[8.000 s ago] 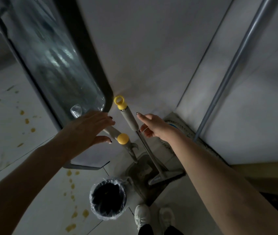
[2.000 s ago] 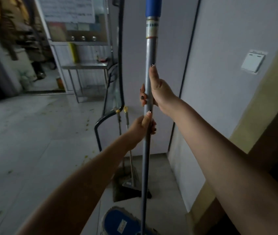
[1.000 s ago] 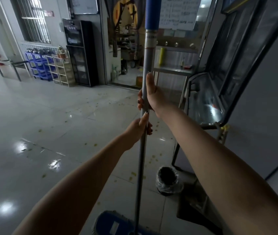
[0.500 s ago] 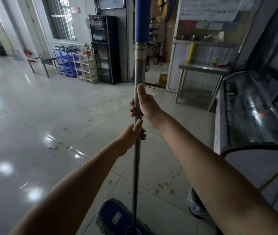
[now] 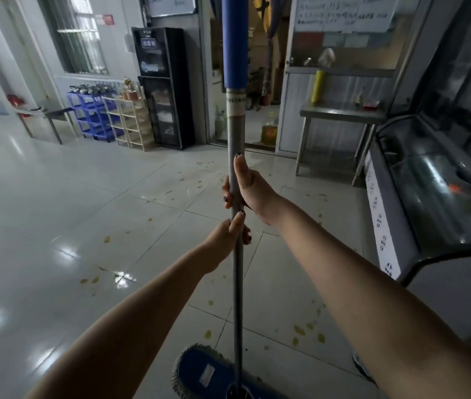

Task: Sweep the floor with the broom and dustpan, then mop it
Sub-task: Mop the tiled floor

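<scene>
**Both hands on the mop pole, mop head on the tiled floor**

The mop [image 5: 237, 277] stands nearly upright in front of the person. Its grey metal pole runs up the middle of the view to a blue grip sleeve [image 5: 234, 41] at the top, and its flat blue mop head [image 5: 204, 370], edged with pale fringe, rests on the floor [image 5: 41, 226] at the bottom.

The right hand [image 5: 250, 188] is wrapped around the pole with its thumb laid upward along the metal. The left hand [image 5: 227, 239] is wrapped around the pole just below it, the two hands close together.

Yellowish scraps [image 5: 300, 331] lie scattered over the glossy tiles, some just right of the mop head and others farther ahead toward the doorway.

As for containers: blue stacked bins [image 5: 91, 116] stand against the far wall with small items on top, too small to identify. Beside them is a pale shelf rack [image 5: 132, 122], then a tall black cabinet [image 5: 165, 87] with glass doors; its contents are unclear. A large jar [image 5: 268, 129] of yellowish liquid sits on the floor in the doorway. A metal table [image 5: 340, 115] on the right carries a small red tray, and a glass-fronted display case [image 5: 435, 191] runs along the right edge, its contents unclear.
</scene>
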`<state>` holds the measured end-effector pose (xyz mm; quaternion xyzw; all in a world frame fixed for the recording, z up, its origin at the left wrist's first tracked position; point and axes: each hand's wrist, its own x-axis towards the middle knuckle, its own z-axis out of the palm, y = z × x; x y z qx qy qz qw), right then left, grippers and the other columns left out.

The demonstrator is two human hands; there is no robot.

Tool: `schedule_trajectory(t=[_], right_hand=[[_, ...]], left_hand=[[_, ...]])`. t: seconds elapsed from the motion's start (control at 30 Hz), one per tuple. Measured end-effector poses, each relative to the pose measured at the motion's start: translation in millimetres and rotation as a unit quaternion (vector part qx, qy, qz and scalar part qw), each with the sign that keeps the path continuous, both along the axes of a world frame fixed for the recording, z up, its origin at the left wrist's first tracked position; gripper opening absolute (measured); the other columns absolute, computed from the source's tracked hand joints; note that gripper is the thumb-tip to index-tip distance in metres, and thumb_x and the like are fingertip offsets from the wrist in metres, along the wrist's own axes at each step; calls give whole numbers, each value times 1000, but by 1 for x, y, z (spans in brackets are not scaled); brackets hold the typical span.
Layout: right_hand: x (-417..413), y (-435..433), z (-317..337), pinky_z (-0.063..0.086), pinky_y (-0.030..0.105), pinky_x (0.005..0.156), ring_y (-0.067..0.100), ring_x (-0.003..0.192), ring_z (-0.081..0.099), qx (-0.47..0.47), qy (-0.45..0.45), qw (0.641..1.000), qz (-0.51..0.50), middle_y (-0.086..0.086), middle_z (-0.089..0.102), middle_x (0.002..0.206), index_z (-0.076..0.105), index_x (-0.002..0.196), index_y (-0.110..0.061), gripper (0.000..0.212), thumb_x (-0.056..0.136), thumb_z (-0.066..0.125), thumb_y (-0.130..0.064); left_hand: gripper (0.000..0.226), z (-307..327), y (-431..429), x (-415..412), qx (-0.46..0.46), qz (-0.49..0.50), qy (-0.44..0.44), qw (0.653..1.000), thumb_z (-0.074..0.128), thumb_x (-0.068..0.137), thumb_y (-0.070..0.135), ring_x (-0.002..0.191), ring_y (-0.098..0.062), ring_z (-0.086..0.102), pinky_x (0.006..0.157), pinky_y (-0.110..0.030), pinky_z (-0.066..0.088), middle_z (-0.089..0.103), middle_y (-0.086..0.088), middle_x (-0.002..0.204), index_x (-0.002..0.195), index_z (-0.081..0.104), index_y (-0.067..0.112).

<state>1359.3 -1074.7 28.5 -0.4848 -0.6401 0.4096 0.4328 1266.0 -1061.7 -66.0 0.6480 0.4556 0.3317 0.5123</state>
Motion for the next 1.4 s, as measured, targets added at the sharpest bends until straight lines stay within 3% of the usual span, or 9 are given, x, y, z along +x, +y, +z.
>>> schedule_trajectory(t=[0.1,0.27,0.4,0.53,0.6,0.83,1.13,1.33,1.4], right_hand=[[-24,12,-15,49,26,67,13,57,56,-6,7,999,-49,1,54,61,49,71,-12,63,91,16,-61],[-61,8,-55,52,33,79,16,70,59,-50,28,993,-102,3,58,71,53,77,-13,90,47,29,-94],[-80,6,-75,48,43,83,19,73,56,-54,80,972,-214,3,57,70,54,74,-16,61,85,21,-66],[-87,-2,-88,49,39,72,14,67,58,-49,117,954,-273,-2,61,64,60,67,-22,65,74,28,-78],[-89,-7,-94,49,36,75,12,69,61,-49,114,950,-287,-7,64,62,63,59,-27,69,71,27,-85],[-85,-41,-107,43,49,99,14,87,63,-45,120,956,-263,-8,67,73,68,69,-33,71,59,33,-94],[-99,-113,-109,43,29,94,8,98,65,-59,195,954,-222,-9,72,85,65,86,-23,76,51,53,-90],[-106,-171,-112,40,28,98,4,98,63,-45,255,941,-220,-13,72,85,56,93,-17,87,42,60,-87],[-107,-187,-113,38,29,101,7,100,61,-35,278,933,-226,-13,72,83,55,92,-16,89,38,65,-85]], left_hand=[[44,-17,22,-25,-12,-61,0,998,27,99,42,74,-11,60,81,-27,45,60,-1,76,77,52,14],[32,-59,41,-60,-35,-141,31,989,33,99,35,74,-8,55,65,-17,40,56,4,78,78,50,18],[33,-67,48,-69,-52,-199,37,978,36,99,34,82,-11,54,68,-16,41,55,4,81,100,53,5],[46,-67,45,-77,-44,-278,72,957,34,98,41,87,-3,53,64,-3,39,56,1,103,122,49,5],[51,-68,42,-81,-43,-289,80,953,35,97,44,104,-14,53,81,-15,39,58,-5,113,126,48,5],[40,-71,13,-95,-28,-338,102,935,29,98,46,116,-23,50,91,-31,37,56,-12,124,115,51,16],[50,-65,-52,-117,-26,-348,120,929,28,99,44,112,-24,47,93,-33,38,52,-16,125,129,45,9],[35,-68,-90,-138,-179,-314,16,932,34,99,38,127,-21,42,101,-33,35,54,0,118,114,54,14],[52,-68,-100,-141,-201,-323,23,925,31,97,47,128,-19,41,104,-34,34,50,-4,132,125,50,8]])
